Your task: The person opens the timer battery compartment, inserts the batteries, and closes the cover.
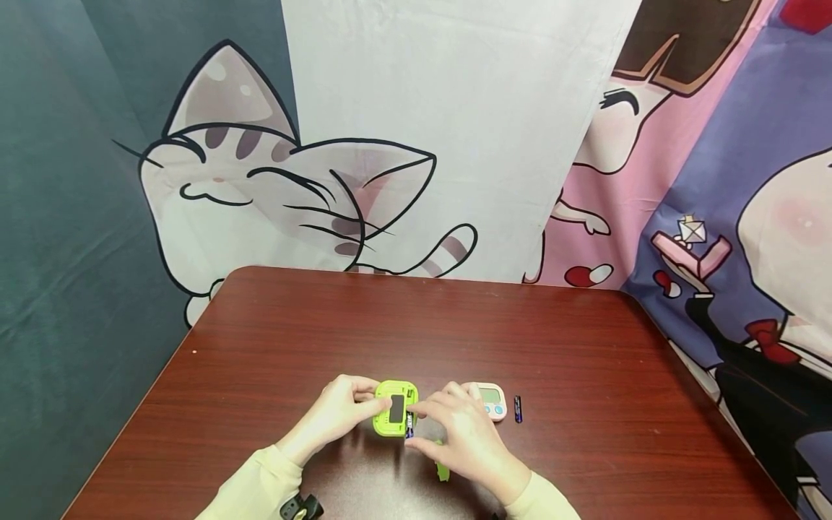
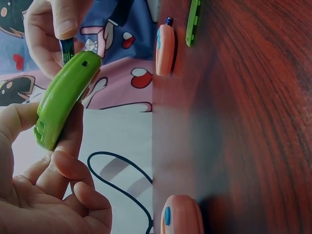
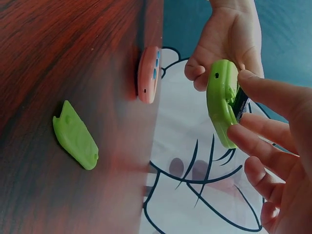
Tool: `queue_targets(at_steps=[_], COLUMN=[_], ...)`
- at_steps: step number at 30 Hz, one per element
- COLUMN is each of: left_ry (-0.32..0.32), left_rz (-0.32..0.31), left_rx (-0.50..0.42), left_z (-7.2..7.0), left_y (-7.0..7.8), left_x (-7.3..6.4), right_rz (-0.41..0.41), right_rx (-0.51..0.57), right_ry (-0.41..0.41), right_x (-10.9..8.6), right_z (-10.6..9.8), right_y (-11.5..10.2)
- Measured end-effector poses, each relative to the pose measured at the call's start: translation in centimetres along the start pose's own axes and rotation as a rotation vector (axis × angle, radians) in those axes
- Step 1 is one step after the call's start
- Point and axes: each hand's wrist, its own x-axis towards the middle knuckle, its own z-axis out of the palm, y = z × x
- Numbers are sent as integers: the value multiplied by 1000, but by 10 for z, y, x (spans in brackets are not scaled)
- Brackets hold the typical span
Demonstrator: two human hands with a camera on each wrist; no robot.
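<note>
My left hand (image 1: 338,412) holds a small green digital timer (image 1: 383,427) above the table, its back turned up towards me and its battery slot uncovered. A dark blue battery (image 1: 409,425) lies along the slot at the timer's right edge, tilted partly out of it. Thumb and fingers of my right hand (image 1: 464,437) pinch that battery; the right wrist view shows the battery (image 3: 241,104) between them. Below, the green battery cover (image 3: 75,137) lies on the table, partly hidden by the right hand in the head view.
A pink timer (image 1: 495,410) with blue buttons lies beyond the right hand, and a loose battery (image 1: 518,409) to its right. Another pink timer (image 2: 181,215) shows in the left wrist view. The brown table (image 1: 416,318) ends at a cartoon-printed cloth (image 1: 455,144).
</note>
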Motion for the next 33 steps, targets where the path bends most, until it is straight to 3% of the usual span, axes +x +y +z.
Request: queue_targets(at_steps=[8,18,27,33], left_ry=[42,-7,-97,-202], left_rz=[-1,-2,51,47], left_rx=[99,110,108,-41], left_z=[2,1,0,-2], left_y=[2,2,5,5], left_x=[-2,-3,-6,-7], right_rz=[34,116,217,190], right_rx=[-8,-11,4,3], right_ry=[4,-36,-216,-245], right_x=[-1,-1,-4,-5], right_z=[1,3,-1,-1], right_y=[1,2,-1,-2])
